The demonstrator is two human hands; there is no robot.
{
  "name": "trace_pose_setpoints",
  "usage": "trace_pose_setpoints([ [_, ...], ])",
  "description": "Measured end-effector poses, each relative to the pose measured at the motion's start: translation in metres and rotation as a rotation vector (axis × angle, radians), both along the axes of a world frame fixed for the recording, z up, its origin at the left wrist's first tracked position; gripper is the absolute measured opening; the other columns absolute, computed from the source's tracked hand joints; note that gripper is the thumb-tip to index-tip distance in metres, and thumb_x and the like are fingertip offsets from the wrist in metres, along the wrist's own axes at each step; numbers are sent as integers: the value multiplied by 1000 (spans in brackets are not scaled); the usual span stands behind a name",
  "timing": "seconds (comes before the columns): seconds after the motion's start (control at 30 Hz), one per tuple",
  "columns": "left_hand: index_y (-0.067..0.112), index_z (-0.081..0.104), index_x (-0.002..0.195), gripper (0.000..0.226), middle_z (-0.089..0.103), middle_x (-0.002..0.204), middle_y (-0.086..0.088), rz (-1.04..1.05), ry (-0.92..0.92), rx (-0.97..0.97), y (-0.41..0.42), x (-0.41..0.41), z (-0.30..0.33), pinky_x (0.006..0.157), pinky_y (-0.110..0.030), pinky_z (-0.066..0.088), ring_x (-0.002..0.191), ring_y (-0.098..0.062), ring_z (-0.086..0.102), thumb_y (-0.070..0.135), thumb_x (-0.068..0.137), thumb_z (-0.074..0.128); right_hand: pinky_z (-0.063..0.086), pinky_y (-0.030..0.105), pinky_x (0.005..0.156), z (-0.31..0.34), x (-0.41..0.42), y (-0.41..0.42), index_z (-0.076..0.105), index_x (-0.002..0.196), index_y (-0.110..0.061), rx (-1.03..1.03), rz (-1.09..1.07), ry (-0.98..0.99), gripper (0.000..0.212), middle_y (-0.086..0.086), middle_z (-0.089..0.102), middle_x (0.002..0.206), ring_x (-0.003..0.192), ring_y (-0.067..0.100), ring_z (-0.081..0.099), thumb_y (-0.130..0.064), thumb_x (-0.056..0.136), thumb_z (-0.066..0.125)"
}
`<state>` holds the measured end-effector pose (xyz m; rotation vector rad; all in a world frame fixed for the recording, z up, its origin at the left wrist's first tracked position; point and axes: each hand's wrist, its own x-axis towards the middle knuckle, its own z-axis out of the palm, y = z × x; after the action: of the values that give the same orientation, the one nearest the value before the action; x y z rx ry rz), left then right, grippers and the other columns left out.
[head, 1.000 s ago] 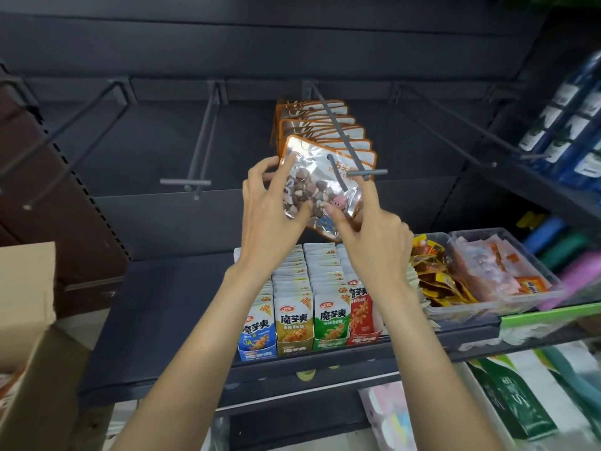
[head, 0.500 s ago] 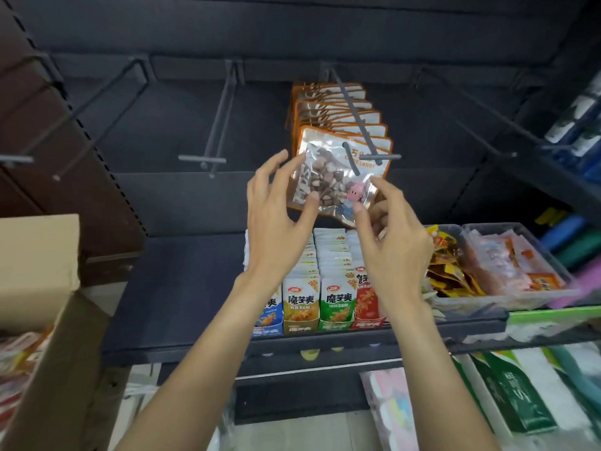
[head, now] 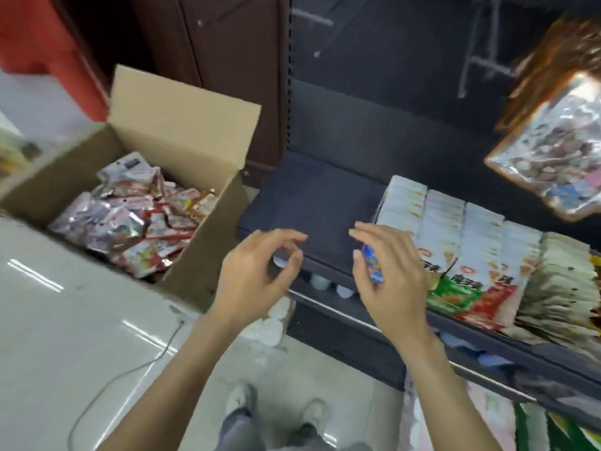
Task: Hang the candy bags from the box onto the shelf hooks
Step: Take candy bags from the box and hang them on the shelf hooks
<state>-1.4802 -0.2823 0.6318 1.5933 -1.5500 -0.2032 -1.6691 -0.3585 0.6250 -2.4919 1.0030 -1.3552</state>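
Observation:
An open cardboard box stands on the floor at the left, filled with several shiny candy bags. At the upper right, blurred, a row of hung candy bags dangles from a shelf hook; the hook itself is hidden. My left hand hovers in front of the dark shelf edge, to the right of the box, its fingers loosely curled and holding nothing. My right hand is beside it, fingers relaxed and empty, in front of the snack packs.
A dark metal shelf carries rows of upright snack packs on its right part. A brown cabinet rises behind the box. A thin cable lies on the glossy tiled floor, and my shoes show at the bottom.
Both hands let go of the hung candy bag and dropped to shelf level. The view swung down and left, bringing the box of bags into sight.

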Motion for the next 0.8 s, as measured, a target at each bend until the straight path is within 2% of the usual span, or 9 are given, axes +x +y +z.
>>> trace_pose_setpoints([
  [0.17, 25, 67, 106, 34, 70, 103, 11, 163, -112, 285, 83, 113, -43, 72, -28, 52, 88, -8, 62, 38, 83, 46, 42, 21, 82, -38, 78, 32, 52, 133, -19, 353, 171, 255, 42, -7, 65, 115, 102, 8, 55, -18, 91, 57],
  [0.23, 23, 68, 106, 35, 70, 103, 9, 212, -144, 334, 108, 156, -53, 76, -32, 53, 90, -12, 63, 38, 85, 45, 43, 21, 82, -49, 114, 43, 57, 127, -19, 402, 203, 310, 37, -7, 67, 113, 103, 8, 58, -17, 91, 60],
  [0.37, 21, 68, 108, 28, 69, 108, 11, 261, -103, 358, 136, 246, -55, 83, -28, 48, 97, -11, 62, 33, 90, 51, 47, 14, 78, -51, 195, 62, 66, 114, -20, 500, 240, 268, 22, -9, 69, 107, 94, 5, 63, -15, 93, 60],
  [0.47, 21, 69, 104, 17, 63, 103, 26, 247, -42, 340, 130, 310, -54, 80, -22, 47, 94, 1, 58, 14, 90, 62, 53, 26, 75, -44, 254, 65, 67, 110, -20, 503, 216, 267, 20, -9, 68, 105, 88, 7, 62, -14, 93, 59],
  [0.53, 20, 70, 104, 20, 63, 104, 26, 219, -1, 360, 116, 342, -55, 75, -19, 45, 92, 0, 60, 8, 89, 64, 51, 29, 69, -40, 287, 58, 67, 111, -19, 498, 169, 300, 20, -7, 67, 103, 80, 5, 57, -14, 92, 60],
  [0.6, 18, 69, 107, 21, 66, 110, 15, 175, 33, 395, 95, 372, -60, 75, -13, 43, 95, -9, 63, 8, 89, 64, 51, 33, 72, -42, 315, 47, 67, 113, -20, 526, 110, 349, 22, -4, 67, 107, 85, 12, 61, -16, 93, 60],
  [0.67, 16, 68, 112, 24, 67, 111, 6, 144, 29, 429, 71, 392, -66, 75, -15, 41, 96, -11, 61, 11, 89, 65, 52, 36, 81, -50, 335, 32, 65, 116, -21, 595, 60, 390, 23, -2, 65, 116, 101, 18, 62, -18, 94, 59],
  [0.73, 15, 64, 119, 31, 65, 109, 4, 121, 29, 449, 47, 406, -72, 79, -22, 44, 94, -10, 58, 14, 88, 67, 49, 37, 88, -59, 352, 14, 62, 120, -21, 666, 13, 448, 25, 0, 60, 124, 109, 19, 59, -19, 95, 56],
  [0.8, 14, 61, 122, 37, 65, 110, 4, 80, 50, 432, 27, 416, -80, 83, -15, 46, 95, -9, 58, 14, 86, 69, 48, 41, 92, -69, 368, -5, 60, 122, -21, 711, -35, 492, 27, 3, 58, 126, 112, 23, 58, -20, 96, 55],
])
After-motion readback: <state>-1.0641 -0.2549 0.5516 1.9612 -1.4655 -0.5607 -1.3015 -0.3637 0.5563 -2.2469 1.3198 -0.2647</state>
